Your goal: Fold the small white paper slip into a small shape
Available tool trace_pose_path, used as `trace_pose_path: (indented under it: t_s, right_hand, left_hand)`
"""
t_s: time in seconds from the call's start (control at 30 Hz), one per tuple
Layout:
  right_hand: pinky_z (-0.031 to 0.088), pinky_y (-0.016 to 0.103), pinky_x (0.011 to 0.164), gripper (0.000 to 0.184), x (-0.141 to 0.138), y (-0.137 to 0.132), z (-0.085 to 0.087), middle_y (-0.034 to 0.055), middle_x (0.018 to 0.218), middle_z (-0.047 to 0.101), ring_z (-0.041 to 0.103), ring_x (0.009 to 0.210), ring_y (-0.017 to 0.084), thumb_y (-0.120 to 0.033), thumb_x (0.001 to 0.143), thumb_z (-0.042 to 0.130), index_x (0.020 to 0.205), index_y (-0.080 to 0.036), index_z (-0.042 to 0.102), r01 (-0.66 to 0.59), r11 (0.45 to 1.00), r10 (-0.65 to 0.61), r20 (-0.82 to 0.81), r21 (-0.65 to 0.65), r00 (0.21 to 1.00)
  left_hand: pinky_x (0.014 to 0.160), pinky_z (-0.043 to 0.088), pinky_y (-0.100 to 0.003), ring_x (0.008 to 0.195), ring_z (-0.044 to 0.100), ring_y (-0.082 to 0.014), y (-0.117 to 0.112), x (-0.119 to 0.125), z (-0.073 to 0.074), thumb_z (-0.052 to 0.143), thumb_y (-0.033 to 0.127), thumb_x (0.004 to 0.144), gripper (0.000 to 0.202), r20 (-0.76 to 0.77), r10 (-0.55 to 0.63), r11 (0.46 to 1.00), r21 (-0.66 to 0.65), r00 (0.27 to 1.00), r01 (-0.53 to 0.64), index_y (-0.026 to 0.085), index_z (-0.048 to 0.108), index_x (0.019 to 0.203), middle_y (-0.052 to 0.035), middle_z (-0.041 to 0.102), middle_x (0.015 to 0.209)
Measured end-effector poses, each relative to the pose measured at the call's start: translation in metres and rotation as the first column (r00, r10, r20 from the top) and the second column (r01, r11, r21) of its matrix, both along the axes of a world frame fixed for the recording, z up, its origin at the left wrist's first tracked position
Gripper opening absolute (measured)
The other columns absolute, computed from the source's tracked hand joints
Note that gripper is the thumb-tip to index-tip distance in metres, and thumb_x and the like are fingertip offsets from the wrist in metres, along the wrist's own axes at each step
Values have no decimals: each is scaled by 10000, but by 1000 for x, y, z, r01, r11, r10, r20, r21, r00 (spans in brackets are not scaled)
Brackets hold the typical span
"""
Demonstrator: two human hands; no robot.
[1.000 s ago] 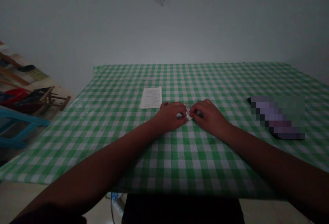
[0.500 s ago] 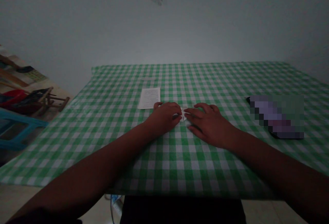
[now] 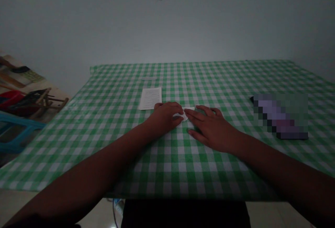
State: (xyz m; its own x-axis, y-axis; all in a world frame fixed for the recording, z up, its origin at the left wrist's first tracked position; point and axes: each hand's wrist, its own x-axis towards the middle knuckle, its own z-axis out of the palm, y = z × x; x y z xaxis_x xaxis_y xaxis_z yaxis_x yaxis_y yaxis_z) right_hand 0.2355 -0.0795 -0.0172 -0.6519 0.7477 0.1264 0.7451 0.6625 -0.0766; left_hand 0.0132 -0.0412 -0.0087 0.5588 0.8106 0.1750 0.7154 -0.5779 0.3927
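Pinching a small folded piece of white paper (image 3: 184,115) against the green checked worktop (image 3: 86,144) with the left hand (image 3: 165,117), fingers (image 3: 175,110) curled over one end, and keeping the right hand (image 3: 211,128) open and flat just beside it, fingertips (image 3: 190,114) almost at the paper, so hands sitting close together but not clamped on each other. Showing some folding done already, with the paper creased down into a narrow little strip and a white tail poking out toward the right hand. Nothing showing yet on the printed sheet (image 3: 150,98), lying flat and unfolded up ahead on the worktop. Over on the right, a dark pixelated object (image 3: 280,116) sitting well apart, too blurred to tell what it is, and down on the floor off to the left, a blue stool (image 3: 18,134)
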Motion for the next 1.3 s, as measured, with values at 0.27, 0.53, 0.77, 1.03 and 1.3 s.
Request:
trace_pose_path:
  t_s: [0.27, 0.53, 0.77, 1.03, 1.3]
  right_hand:
    - [345, 642, 1006, 614, -3, -1, 1, 86, 1587, 348, 317, 1393, 414, -508, 984, 329, 1503, -180, 361, 26, 1000, -25, 71, -11, 997]
    - [362, 598, 992, 644, -6, 0, -1, 98, 1584, 352, 331, 1377, 405, -529, 975, 336, 1519, -184, 334, 66, 998, -66, 65, -3, 996]
    - [383, 583, 950, 655, -9, 2, 2, 102, 1573, 372, 367, 1316, 415, -544, 967, 353, 1502, -167, 372, 88, 996, -88, 48, -7, 995]
    - [396, 565, 900, 647, -11, 3, 1, 106, 1562, 390, 398, 1283, 405, -557, 966, 350, 1496, -189, 384, 99, 995, -100, 61, 18, 993]
    - [388, 574, 898, 652, -9, 3, 1, 98, 1566, 385, 395, 1282, 407, -557, 967, 345, 1502, -185, 375, 91, 996, -92, 65, 20, 994]
  left_hand:
    - [1039, 335, -422, 1182, 586, -204, 0, 1, 3, 618, 292, 895, 161, -11, 13, 1000, -16, 1000, -13, 259, 679, 1040, -2, 677, 1217]
    - [1035, 344, -405, 1188, 580, -193, 2, 0, 1, 617, 292, 898, 155, 0, 11, 1000, 6, 1000, -11, 259, 675, 1038, 6, 678, 1200]
    - [1008, 366, -426, 1220, 558, -228, 5, 0, -1, 607, 351, 903, 219, -43, 33, 999, 3, 999, -33, 241, 660, 1085, -36, 637, 1288]
    - [1016, 367, -402, 1219, 562, -206, 6, -1, -2, 612, 340, 902, 211, -32, 17, 1000, 24, 999, -16, 240, 662, 1081, -17, 648, 1269]
    - [1002, 377, -404, 1206, 568, -205, 7, -2, -3, 626, 336, 891, 223, -28, 25, 999, 23, 999, -25, 246, 653, 1092, -8, 650, 1251]
